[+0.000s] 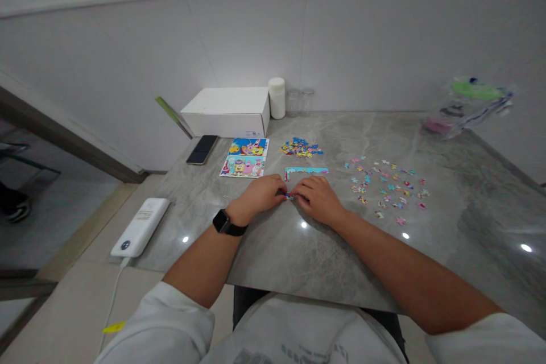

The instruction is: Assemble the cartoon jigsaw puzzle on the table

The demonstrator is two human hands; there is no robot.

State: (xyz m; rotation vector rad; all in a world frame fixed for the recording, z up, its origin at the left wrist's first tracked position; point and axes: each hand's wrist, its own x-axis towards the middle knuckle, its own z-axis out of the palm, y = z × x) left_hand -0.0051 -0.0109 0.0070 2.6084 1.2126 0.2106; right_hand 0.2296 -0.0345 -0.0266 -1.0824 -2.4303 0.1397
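Close together at the middle of the table, my left hand point(265, 192) and my right hand point(319, 198) both pinch small joined jigsaw puzzle pieces point(289, 195), partly covered by my fingertips. Just beyond them lies a strip of joined puzzle edge point(309, 170), light blue, with a short arm coming down at its left end. Loose pastel puzzle pieces point(394, 187) are spread to the right of my right hand. Farther back is a heap of blue and yellow puzzle pieces point(301, 148). Left of the strip, a printed picture sheet point(243, 166) shows two colourful cartoon scenes.
A dark phone point(202, 149) and a white power bank point(140, 227) with a cable lie at the left. Along the wall stand a white box point(226, 114), a white bottle point(277, 99) and two clear glasses point(306, 102). A plastic bag point(464, 108) sits at the far right.
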